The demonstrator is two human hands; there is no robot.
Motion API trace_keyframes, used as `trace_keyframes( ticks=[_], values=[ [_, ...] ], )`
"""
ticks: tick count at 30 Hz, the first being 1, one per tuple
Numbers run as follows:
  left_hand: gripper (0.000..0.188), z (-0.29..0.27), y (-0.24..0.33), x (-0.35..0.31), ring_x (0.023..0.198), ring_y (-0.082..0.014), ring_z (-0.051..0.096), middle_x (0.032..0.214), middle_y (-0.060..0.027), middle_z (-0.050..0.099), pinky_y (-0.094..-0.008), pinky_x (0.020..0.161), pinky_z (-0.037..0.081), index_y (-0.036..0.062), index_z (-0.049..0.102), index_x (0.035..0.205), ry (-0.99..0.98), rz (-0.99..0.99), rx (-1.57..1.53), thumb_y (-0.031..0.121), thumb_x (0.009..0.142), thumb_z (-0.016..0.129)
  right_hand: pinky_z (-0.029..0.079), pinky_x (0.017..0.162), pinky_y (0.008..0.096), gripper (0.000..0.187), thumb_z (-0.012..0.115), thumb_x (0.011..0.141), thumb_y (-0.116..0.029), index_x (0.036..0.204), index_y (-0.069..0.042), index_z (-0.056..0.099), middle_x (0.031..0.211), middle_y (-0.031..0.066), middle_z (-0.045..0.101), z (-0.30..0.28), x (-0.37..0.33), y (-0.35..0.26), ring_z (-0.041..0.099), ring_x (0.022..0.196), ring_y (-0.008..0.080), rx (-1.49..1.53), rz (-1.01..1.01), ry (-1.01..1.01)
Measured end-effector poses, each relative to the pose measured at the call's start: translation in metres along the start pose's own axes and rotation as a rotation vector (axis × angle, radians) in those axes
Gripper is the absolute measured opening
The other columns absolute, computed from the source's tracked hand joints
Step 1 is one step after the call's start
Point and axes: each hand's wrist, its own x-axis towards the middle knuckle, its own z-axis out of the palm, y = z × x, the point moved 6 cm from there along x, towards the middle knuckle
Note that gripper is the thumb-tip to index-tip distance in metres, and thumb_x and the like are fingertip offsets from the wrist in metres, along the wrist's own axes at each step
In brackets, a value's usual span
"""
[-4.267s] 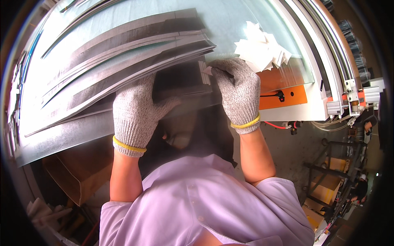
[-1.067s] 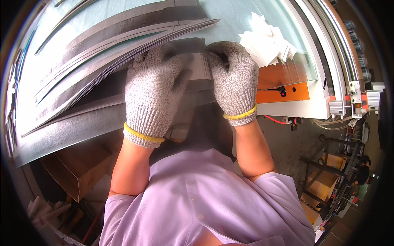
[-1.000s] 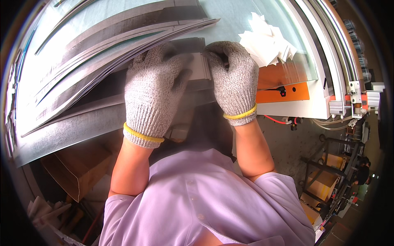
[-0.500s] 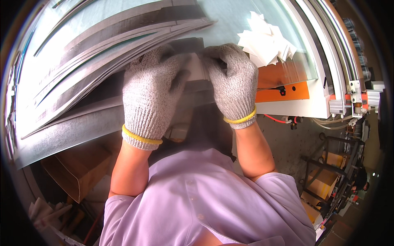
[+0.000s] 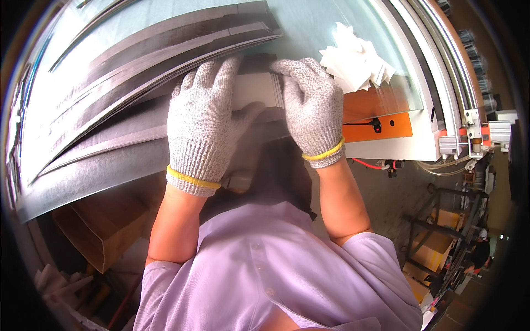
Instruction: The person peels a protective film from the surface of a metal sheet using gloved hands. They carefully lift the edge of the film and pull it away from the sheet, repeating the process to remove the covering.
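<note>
Glassy tabletop (image 5: 301, 19) up top, and left to right it's a cardboard box (image 5: 118, 237) below, contents hidden, smooth dark strips (image 5: 149, 63) fanning, knit-gloved left hand (image 5: 201, 124), fingers outstretched, flat pale-topped stack (image 5: 256, 91) between the hands, right hand (image 5: 314, 105) with curled fingers at its end, grip unclear, jagged white scraps (image 5: 359, 59), then brown cartons (image 5: 433, 251) in a black rack (image 5: 441, 227).

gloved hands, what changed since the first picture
The left hand in grey knit glove moved right and forward; the matching gloved right hand, slightly left and forward. The lower dark flat strips shifted forward; more of the pale stacked sheets shows. White paper pile stayed.
</note>
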Motion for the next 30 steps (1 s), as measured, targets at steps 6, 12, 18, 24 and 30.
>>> trace_keyframes(
  ticks=[6, 12, 18, 24, 30],
  values=[
    [0.078, -0.005, -0.004, -0.004, 0.118, -0.0405, 0.058, 0.126, -0.0200, 0.063, -0.0484, 0.104, 0.045, 0.0003, 0.059, 0.134, -0.015, 0.060, 0.014, 0.041, 0.073, 0.085, 0.053, 0.076, 0.0426, 0.011, 0.075, 0.082, -0.013, 0.090, -0.007, 0.070, 0.090, 0.0113, 0.063, 0.007, 0.006, -0.005, 0.065, 0.085, 0.0326, -0.145, 0.012, -0.112],
    [0.091, -0.002, -0.007, -0.007, 0.121, -0.0420, 0.056, 0.130, -0.0220, 0.061, -0.0500, 0.106, 0.043, -0.0011, 0.054, 0.139, -0.009, 0.081, 0.044, 0.044, 0.067, 0.088, 0.051, 0.077, 0.0438, 0.009, 0.072, 0.082, -0.009, 0.090, -0.006, 0.068, 0.086, 0.0113, 0.062, 0.010, 0.014, -0.019, 0.064, 0.086, 0.0332, -0.331, -0.263, -0.088],
    [0.096, -0.002, -0.009, -0.009, 0.125, -0.0426, 0.054, 0.134, -0.0229, 0.059, -0.0498, 0.107, 0.043, -0.0009, 0.052, 0.141, -0.022, 0.026, 0.041, 0.046, 0.065, 0.089, 0.050, 0.077, 0.0448, 0.015, 0.073, 0.079, -0.003, 0.090, -0.003, 0.064, 0.085, 0.0109, 0.061, 0.000, -0.002, -0.030, 0.061, 0.085, 0.0345, -0.031, -0.396, -0.059],
    [0.096, -0.005, -0.008, -0.009, 0.124, -0.0426, 0.055, 0.132, -0.0232, 0.060, -0.0491, 0.108, 0.043, -0.0006, 0.052, 0.141, 0.035, 0.042, 0.029, 0.045, 0.065, 0.089, 0.049, 0.072, 0.0289, 0.012, 0.063, 0.091, 0.009, 0.089, -0.003, 0.063, 0.084, 0.0039, 0.061, -0.065, -0.021, -0.008, 0.058, 0.079, 0.0155, 0.436, 0.004, 0.328],
    [0.094, -0.003, -0.005, -0.006, 0.124, -0.0418, 0.055, 0.133, -0.0226, 0.060, -0.0492, 0.107, 0.043, 0.0000, 0.053, 0.140, -0.056, 0.045, 0.045, 0.044, 0.065, 0.088, 0.056, 0.086, 0.0415, 0.018, 0.059, 0.097, -0.005, 0.109, 0.001, 0.071, 0.100, 0.0158, 0.070, -0.109, -0.005, 0.073, 0.070, 0.097, 0.0311, -0.590, 0.108, 0.301]
  ],
)
